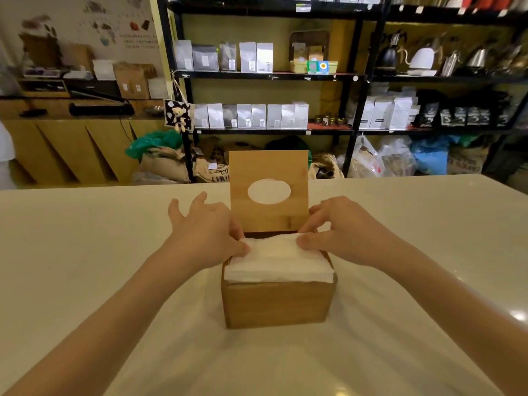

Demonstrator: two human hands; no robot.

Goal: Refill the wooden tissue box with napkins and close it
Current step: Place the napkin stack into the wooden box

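Napkins are in the wooden tissue box, stack poking above the rim. Left hand and right hand both pinch the top napkin. Lid is upright, so closing's left.

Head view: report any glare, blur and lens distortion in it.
Head view: a bright glare spot sits on the white table at the right edge; wide-angle distortion bows the black shelving and the table's far edge; shelf goods look soft, while the wooden tissue box, napkins and both hands are fairly sharp.

Coffee shop: black shelving stocked with coffee bags, kettles upper right, burlap sacks below
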